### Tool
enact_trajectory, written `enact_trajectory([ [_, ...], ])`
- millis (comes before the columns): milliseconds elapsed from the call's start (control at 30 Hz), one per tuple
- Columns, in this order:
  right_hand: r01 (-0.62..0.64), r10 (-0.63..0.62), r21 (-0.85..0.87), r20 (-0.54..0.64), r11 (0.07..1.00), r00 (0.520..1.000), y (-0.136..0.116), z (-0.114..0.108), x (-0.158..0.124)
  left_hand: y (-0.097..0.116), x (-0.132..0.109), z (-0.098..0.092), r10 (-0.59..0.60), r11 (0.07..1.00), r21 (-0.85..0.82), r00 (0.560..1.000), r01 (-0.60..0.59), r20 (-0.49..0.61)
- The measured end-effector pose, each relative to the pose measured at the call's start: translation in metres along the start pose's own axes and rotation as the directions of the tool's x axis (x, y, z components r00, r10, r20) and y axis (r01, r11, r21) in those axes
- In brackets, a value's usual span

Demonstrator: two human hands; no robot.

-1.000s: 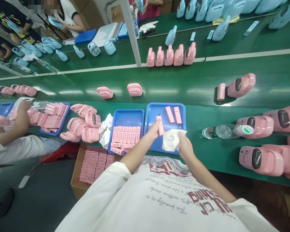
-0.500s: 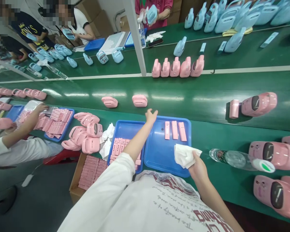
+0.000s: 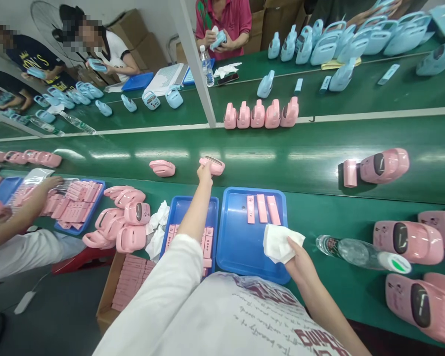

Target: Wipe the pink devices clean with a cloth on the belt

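My left hand [image 3: 204, 173] reaches out over the green belt and closes on a pink housing [image 3: 212, 165] lying there. My right hand [image 3: 296, 254] rests at the near edge of a blue tray [image 3: 241, 242], gripping a crumpled white cloth [image 3: 280, 242]. Three pink oblong pieces [image 3: 261, 208] lie side by side in that tray. A second blue tray [image 3: 178, 217] to the left holds rows of small pink button parts. Another pink housing [image 3: 162, 168] lies on the belt further left.
A pile of pink housings [image 3: 122, 217] sits left of the trays; a clear water bottle [image 3: 359, 253] and more pink housings [image 3: 408, 242] lie right. A co-worker's arm [image 3: 22, 217] works at the left. Upright pink housings [image 3: 261, 113] stand across the belt. People opposite handle blue housings.
My left hand set a pink piece into the tray beside two others, then stretched forward to the belt and took hold of the pink housing. My right hand stayed on the cloth.
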State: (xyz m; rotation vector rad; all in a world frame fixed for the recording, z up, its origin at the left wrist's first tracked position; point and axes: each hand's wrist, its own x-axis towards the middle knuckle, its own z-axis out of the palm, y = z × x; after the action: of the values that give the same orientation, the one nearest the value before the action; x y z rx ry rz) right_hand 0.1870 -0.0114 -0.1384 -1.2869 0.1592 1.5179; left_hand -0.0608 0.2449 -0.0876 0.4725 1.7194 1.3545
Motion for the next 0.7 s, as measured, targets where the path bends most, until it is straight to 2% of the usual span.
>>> enact_trajectory([
  [100, 0.077, -0.077, 0.024, 0.025, 0.997, 0.997, -0.007, 0.018, 0.008, 0.004, -0.049, -0.030, 0.013, 0.999, -0.044, 0.975, -0.003, 0.224],
  [200, 0.175, -0.179, 0.037, 0.193, 0.984, 0.965, -0.012, 0.053, 0.009, 0.012, -0.110, -0.058, -0.017, 0.999, -0.040, 0.917, 0.036, 0.399],
  [267, 0.222, -0.221, 0.037, 0.330, 0.974, 0.918, -0.012, 0.078, 0.003, 0.014, -0.149, -0.069, -0.059, 0.996, -0.021, 0.812, 0.087, 0.580],
  [333, 0.222, -0.211, 0.016, 0.390, 0.975, 0.896, -0.006, 0.093, -0.009, 0.010, -0.183, -0.075, -0.109, 0.989, 0.001, 0.736, 0.145, 0.668],
  [367, 0.220, -0.204, 0.003, 0.382, 0.976, 0.901, -0.003, 0.097, -0.016, 0.005, -0.197, -0.076, -0.112, 0.987, -0.011, 0.731, 0.162, 0.673],
  [467, 0.231, -0.215, -0.018, 0.302, 0.973, 0.929, 0.008, 0.093, -0.034, -0.015, -0.225, -0.076, -0.116, 0.963, -0.127, 0.793, 0.236, 0.598],
  [533, 0.230, -0.215, -0.021, 0.281, 0.973, 0.935, 0.012, 0.084, -0.043, -0.030, -0.235, -0.077, -0.185, 0.939, -0.143, 0.810, 0.312, 0.556],
  [633, 0.234, -0.218, -0.038, 0.244, 0.971, 0.945, 0.013, 0.072, -0.052, -0.044, -0.245, -0.081, -0.297, 0.919, -0.059, 0.782, 0.390, 0.548],
  [700, 0.230, -0.215, -0.046, 0.217, 0.972, 0.952, 0.012, 0.068, -0.056, -0.048, -0.252, -0.085, -0.305, 0.922, -0.019, 0.756, 0.387, 0.579],
])
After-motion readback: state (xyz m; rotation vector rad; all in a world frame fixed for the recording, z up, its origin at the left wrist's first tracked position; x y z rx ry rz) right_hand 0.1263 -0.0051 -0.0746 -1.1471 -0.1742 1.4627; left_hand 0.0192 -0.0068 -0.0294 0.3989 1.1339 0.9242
